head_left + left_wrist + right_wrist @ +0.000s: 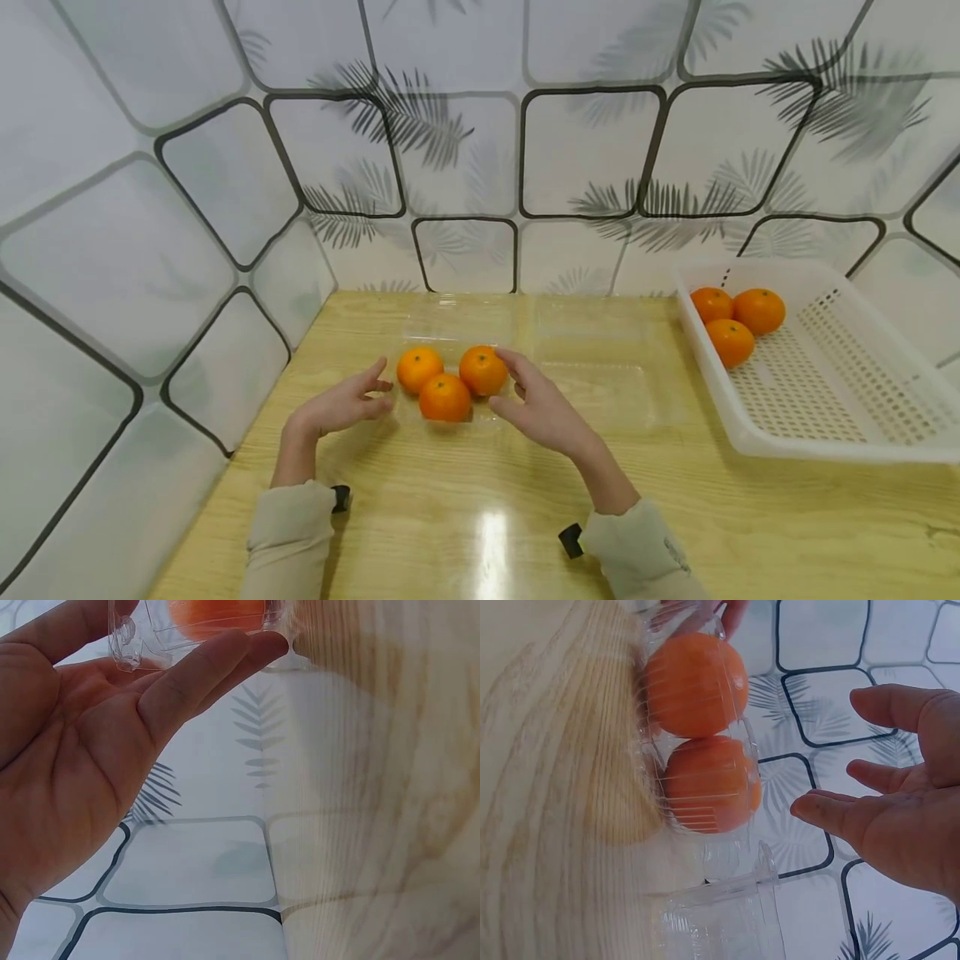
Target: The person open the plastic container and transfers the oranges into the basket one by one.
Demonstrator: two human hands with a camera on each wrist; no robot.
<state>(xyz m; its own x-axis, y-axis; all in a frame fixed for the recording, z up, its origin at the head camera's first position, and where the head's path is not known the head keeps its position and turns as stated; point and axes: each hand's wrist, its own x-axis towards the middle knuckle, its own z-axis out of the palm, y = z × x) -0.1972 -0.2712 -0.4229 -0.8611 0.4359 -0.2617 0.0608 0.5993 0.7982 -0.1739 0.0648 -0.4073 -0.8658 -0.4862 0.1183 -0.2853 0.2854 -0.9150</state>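
Observation:
A clear plastic clamshell box (pixel 486 423) stands on the table with its lid raised at the back. Inside sit three oranges (pixel 444 398), two behind and one in front, their stems facing up. At the box's left side is my left hand (pixel 341 407), its relaxed fingertips right at the plastic wall in the left wrist view. My right hand (pixel 546 408) hovers by the right-hand orange (pixel 483 371), thumb and fingers spread. The right wrist view shows this hand's palm and loose fingers holding nothing, with a gap to the box wall.
Right of the filled box lies a second clear clamshell box (pixel 600 396), lid back. Farther right, a white perforated basket (pixel 825 454) holds three oranges (pixel 730 342) in its left back corner. A patterned wall covering (pixel 465 167) rises behind the wooden table (pixel 420 533) and along its left side.

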